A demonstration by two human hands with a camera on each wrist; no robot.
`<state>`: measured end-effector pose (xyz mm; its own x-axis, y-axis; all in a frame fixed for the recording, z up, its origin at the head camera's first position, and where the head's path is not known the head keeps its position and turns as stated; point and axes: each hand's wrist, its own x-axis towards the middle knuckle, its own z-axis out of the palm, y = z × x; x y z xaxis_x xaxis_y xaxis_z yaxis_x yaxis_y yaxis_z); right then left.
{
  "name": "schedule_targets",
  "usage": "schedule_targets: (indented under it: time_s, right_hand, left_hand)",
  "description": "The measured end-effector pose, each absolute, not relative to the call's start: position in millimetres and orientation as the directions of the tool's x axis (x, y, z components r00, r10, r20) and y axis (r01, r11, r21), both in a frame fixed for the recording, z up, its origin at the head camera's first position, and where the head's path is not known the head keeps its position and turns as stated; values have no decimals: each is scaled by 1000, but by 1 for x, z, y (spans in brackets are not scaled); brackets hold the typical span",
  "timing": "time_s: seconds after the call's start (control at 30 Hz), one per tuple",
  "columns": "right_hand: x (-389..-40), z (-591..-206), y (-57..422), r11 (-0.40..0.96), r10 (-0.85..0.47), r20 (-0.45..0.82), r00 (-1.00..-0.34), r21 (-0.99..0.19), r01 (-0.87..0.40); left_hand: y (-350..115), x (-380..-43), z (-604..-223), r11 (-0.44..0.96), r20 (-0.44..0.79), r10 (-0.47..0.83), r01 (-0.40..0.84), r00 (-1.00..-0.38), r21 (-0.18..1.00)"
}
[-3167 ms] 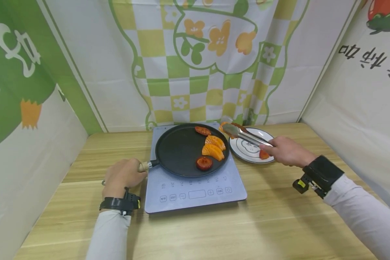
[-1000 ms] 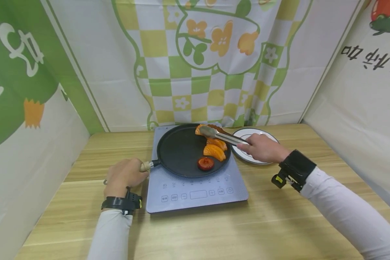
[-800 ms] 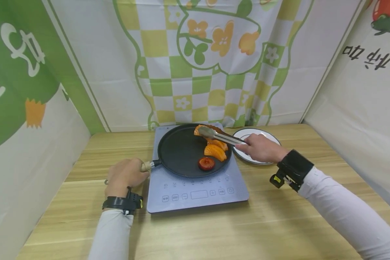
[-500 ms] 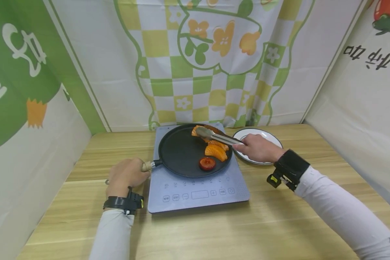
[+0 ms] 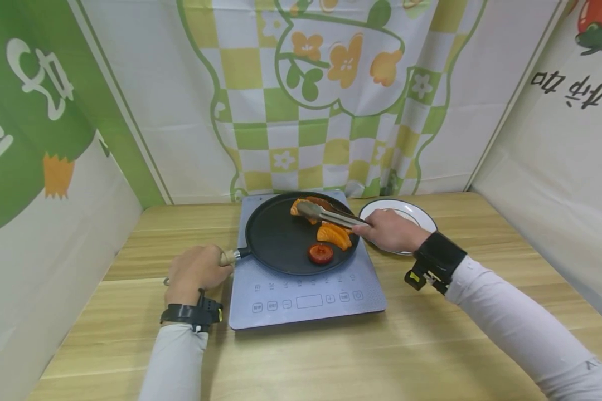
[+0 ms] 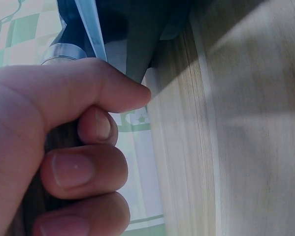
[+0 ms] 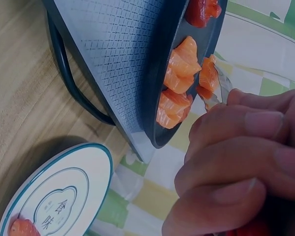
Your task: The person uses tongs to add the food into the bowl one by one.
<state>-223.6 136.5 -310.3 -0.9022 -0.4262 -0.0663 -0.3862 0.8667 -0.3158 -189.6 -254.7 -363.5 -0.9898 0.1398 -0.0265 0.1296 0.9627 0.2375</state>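
Observation:
My left hand (image 5: 198, 267) grips the handle (image 5: 228, 257) of a flat black frying pan (image 5: 273, 239); in the left wrist view the fingers (image 6: 85, 169) curl round it. My right hand (image 5: 393, 231) holds metal tongs (image 5: 333, 217) slanting left over the back right of the pan. Between their tips is an orange salmon slice (image 5: 295, 207), which also shows in the right wrist view. Other salmon slices (image 5: 334, 236) lie at the pan's right side, partly covered by the tongs. A round red piece (image 5: 320, 253), like a halved tomato, sits in front of them.
The pan stands on a grey induction cooker (image 5: 306, 317) with touch controls at its front. Right of it is a white plate (image 5: 426, 216) with a dark rim; a reddish piece (image 7: 23, 227) lies on it. A checked curtain (image 5: 281, 133) hangs close behind.
My right hand has carried the tongs and salmon slice leftward from beside the plate to over the pan, lately a little lower and farther left. My left hand stays on the handle.

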Motion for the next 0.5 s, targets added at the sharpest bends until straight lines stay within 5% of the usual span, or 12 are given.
schedule_targets:
  time_s: [0.5]
  right_hand:
    - [-228,-315,131,884,-400,-114,-909,-311,-350]
  left_hand:
    - [-255,-191,-364,965,-23,142,133,-990,226]
